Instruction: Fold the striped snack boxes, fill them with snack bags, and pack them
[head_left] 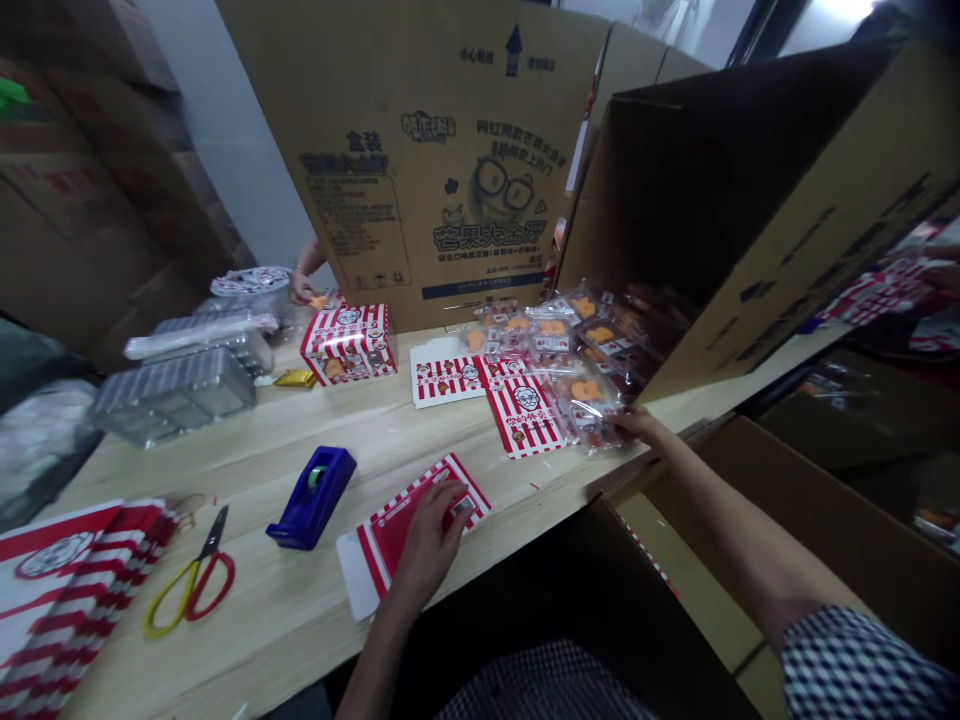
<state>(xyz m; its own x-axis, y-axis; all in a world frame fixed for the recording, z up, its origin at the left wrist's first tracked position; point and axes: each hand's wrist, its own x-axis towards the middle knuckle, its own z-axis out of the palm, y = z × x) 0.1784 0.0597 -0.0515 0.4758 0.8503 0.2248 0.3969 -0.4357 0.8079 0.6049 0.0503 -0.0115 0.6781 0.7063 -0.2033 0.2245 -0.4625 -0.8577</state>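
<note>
My left hand [431, 530] lies over a flattened red-and-white striped carton [390, 525] near the table's front edge, its fingers stretched across the card. At the right, my right hand [639, 424] has its fingers closed on the edge of a clear plastic packet [585, 390] with an orange piece inside. That packet belongs to a heap of similar clear packets [551, 328] beside an open cardboard box. Partly beneath the heap is a striped card [525, 410] with a printed face. The fingertips of my right hand are partly hidden.
A blue tape dispenser [313, 500] and scissors [196, 575] lie left of my left hand. Behind are a made-up striped box [349, 343], clear plastic trays [180, 390] and another person's hand [304, 285]. Large cardboard boxes [420, 200] wall off the far side. Striped cartons [67, 590] stack at left.
</note>
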